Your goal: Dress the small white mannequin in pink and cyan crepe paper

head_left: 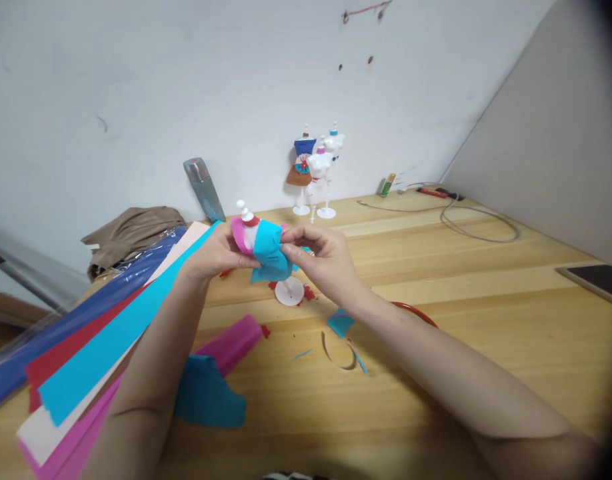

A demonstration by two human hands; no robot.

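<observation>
A small white dress form (247, 215) with a red neck band leans to the left between my hands, its round white base (289, 291) over the table. Pink and blue crepe paper (269, 241) wraps its body. My left hand (220, 252) grips the form from the left side, thumb across its front. With thumb and fingertips together, my right hand (320, 257) pinches the blue paper at the form's right edge. The fingers of both hands partly hide the far side of the form.
Long crepe paper strips (106, 357) lie under my left forearm. Blue (213, 393) and pink (236, 341) pieces and scraps lie nearer. Several small dress forms (320, 163) and a bottle (205, 190) stand by the wall. A cable (481, 233) and phone (593, 283) are right.
</observation>
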